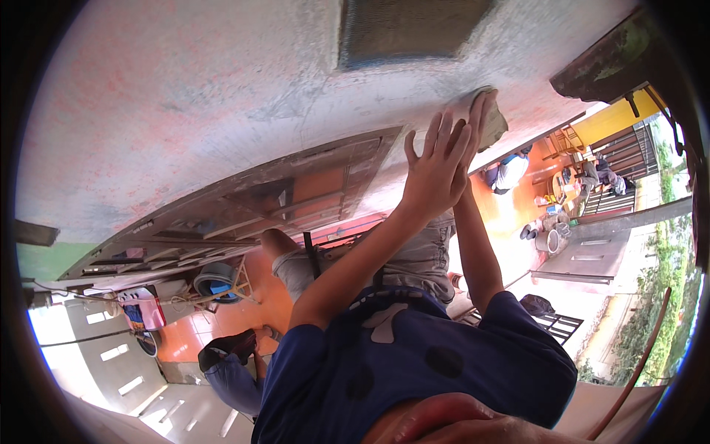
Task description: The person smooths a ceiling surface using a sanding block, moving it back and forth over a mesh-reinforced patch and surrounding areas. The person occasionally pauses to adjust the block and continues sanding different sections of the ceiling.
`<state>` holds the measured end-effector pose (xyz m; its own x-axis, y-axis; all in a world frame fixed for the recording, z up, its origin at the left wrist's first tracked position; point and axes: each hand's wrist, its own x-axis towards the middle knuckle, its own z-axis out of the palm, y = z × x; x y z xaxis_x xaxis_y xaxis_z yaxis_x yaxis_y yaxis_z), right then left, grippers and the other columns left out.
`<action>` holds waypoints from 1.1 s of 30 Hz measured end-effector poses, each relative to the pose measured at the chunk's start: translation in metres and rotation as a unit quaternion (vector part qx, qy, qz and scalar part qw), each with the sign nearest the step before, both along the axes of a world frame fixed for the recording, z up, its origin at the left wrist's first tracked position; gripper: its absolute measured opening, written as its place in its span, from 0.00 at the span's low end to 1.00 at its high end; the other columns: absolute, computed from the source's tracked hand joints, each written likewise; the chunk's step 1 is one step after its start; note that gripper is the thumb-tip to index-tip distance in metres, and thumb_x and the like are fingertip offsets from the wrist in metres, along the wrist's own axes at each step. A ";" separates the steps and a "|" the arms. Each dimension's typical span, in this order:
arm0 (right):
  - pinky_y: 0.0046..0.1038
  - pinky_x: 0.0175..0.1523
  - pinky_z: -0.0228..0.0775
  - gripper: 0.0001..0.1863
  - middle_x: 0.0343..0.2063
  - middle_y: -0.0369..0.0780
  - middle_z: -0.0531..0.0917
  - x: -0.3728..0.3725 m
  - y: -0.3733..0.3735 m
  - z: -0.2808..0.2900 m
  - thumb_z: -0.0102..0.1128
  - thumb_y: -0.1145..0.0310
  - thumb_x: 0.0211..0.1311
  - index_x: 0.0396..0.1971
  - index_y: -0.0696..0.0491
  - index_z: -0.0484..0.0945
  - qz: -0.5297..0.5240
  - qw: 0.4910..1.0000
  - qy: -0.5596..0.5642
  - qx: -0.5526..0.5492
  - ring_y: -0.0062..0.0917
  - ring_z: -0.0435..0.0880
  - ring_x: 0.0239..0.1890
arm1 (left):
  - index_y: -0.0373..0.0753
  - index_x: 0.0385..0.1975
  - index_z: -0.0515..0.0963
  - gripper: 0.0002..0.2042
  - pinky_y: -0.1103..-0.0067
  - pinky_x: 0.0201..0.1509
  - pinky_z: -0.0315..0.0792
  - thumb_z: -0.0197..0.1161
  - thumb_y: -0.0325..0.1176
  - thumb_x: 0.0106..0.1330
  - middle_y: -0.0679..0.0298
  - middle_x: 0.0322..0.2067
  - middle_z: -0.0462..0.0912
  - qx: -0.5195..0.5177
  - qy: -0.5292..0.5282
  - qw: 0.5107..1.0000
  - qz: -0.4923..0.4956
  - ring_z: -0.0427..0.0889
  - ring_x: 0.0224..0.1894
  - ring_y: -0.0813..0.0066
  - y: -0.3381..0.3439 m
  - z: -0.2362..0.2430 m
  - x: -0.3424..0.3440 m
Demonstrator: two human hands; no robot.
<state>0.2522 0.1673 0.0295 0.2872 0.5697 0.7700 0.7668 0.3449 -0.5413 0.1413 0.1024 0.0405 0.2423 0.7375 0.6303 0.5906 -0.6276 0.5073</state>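
Note:
Both my arms reach up to a whitish wall (222,89) with faded red patches and grey smudges. My right hand (475,137) presses a grey-beige folded sheet (493,127) against the wall; whether it is sandpaper or cloth I cannot tell. The sheet's edge shows past the fingers. Closer to me, my left hand (438,172) has its fingers stretched and spread, and its fingertips overlap the right hand in the picture. Nothing shows in the left hand. Part of the right palm and thumb is hidden behind it.
Below the wall surface runs a brown framed window (296,192). A dark rectangular opening (410,29) lies above. Down on the orange tiled floor (285,296) are a person in blue (233,374), a dark tub (214,281) on a stand, and, farther right, another person (509,174) and buckets (549,241).

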 end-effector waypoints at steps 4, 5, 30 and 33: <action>0.39 0.79 0.48 0.30 0.76 0.50 0.56 0.028 0.021 0.023 0.39 0.78 0.72 0.74 0.59 0.59 0.027 0.990 0.105 0.087 0.42 0.59 0.76 | 0.46 0.71 0.66 0.31 0.49 0.74 0.48 0.60 0.32 0.65 0.50 0.76 0.52 -0.058 0.022 0.996 -0.061 0.53 0.76 0.48 -0.022 -0.048 -0.029; 0.40 0.79 0.48 0.29 0.76 0.50 0.56 0.031 0.025 0.025 0.39 0.77 0.73 0.73 0.60 0.60 0.029 0.992 0.088 0.084 0.42 0.59 0.76 | 0.42 0.67 0.68 0.28 0.47 0.73 0.50 0.61 0.29 0.64 0.48 0.75 0.55 -0.081 -0.018 0.993 -0.089 0.57 0.75 0.48 -0.026 -0.065 -0.041; 0.50 0.78 0.44 0.29 0.72 0.47 0.66 -0.081 0.027 0.028 0.51 0.79 0.63 0.66 0.60 0.70 0.074 0.971 0.096 0.207 0.51 0.54 0.77 | 0.36 0.62 0.72 0.23 0.66 0.52 0.76 0.52 0.16 0.66 0.45 0.68 0.60 -0.307 -0.138 0.934 0.118 0.72 0.61 0.49 -0.112 -0.219 -0.162; 0.52 0.79 0.43 0.32 0.74 0.36 0.65 -0.156 -0.002 -0.003 0.59 0.70 0.59 0.67 0.47 0.72 0.191 0.968 -0.033 0.159 0.43 0.50 0.79 | 0.36 0.62 0.72 0.23 0.65 0.53 0.76 0.52 0.16 0.67 0.45 0.67 0.60 -0.345 -0.163 0.919 0.098 0.72 0.62 0.48 -0.112 -0.222 -0.156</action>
<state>0.0965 0.1654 0.0262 0.0473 0.3549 0.9337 0.5802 0.7511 -0.3149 -0.0145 -0.0094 -0.1816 -0.0558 0.9984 0.0122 0.4043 0.0114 0.9145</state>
